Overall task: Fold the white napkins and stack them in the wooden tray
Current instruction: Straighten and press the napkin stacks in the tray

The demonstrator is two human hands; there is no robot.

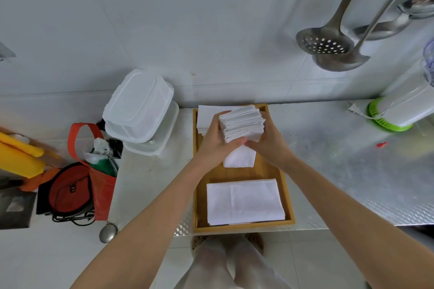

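Folded napkins (pixel 242 124), a thick bundle, sit gripped between left hand (pixel 215 141) and right hand (pixel 270 142), above the wooden tray (pixel 288 195).

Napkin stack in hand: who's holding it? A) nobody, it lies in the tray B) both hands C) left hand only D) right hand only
B: the left hand and the right hand grip the napkin stack from opposite sides, held above the wooden tray.

Single head-worn wide-angle view, looking steeply down, close over the wooden tray (pixel 290 206), far wall (pixel 164 19) beyond
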